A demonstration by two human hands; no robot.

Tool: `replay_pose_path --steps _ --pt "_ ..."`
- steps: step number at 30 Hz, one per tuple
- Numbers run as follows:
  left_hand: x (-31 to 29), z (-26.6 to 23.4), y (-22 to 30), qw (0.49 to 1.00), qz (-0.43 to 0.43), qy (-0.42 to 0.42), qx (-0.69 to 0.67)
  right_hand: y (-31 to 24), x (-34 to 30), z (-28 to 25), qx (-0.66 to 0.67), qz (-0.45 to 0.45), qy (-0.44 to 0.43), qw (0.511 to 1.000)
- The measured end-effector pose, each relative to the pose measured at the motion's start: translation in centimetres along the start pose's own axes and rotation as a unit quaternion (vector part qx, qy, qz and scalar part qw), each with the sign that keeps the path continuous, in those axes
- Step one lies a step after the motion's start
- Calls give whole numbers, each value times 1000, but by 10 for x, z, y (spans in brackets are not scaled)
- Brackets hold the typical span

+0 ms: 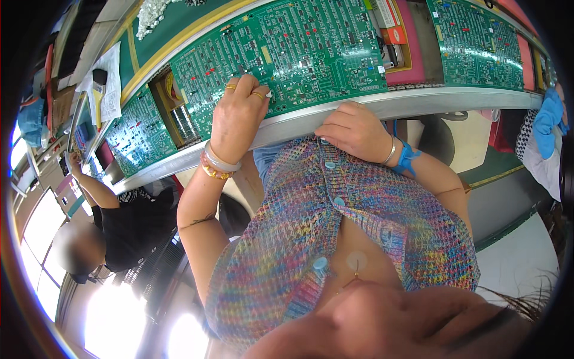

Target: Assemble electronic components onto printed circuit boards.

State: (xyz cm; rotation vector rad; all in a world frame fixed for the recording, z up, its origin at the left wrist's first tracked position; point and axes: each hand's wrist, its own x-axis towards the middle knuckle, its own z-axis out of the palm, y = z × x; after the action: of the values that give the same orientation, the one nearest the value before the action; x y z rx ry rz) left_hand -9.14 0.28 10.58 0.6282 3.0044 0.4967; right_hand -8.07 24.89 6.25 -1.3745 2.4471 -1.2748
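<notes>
A large green circuit board (323, 54), packed with small components and a few red parts, lies along the metal rail (412, 102) in front of me. My left hand (239, 113) is over its near left part, fingers curled down and pinched together at the board's surface. Beside the thumb tip shows a tiny white spot; whether it is a part or a nail I cannot tell. My right hand (354, 131) rests at the rail's near edge, fingers bent and closed, with nothing visible in them. A blue band (408, 159) circles the right wrist.
Further boards lie on the line, one at the left (139, 136) and one at the right (478, 51). A pile of white parts (152, 17) sits on the green surface beyond. A brush (98, 90) lies on paper at the left. Another person (134, 224) works at the left.
</notes>
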Motion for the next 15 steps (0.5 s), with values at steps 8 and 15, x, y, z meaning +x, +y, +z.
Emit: replay_pose_path --steps 8,15 --pt "1 -6 -6 998 36 -56 17 1 5 4 -11 -20 5 1000" --pt "5 -37 -61 988 -100 80 -85 -2 4 -3 4 16 1 1000"
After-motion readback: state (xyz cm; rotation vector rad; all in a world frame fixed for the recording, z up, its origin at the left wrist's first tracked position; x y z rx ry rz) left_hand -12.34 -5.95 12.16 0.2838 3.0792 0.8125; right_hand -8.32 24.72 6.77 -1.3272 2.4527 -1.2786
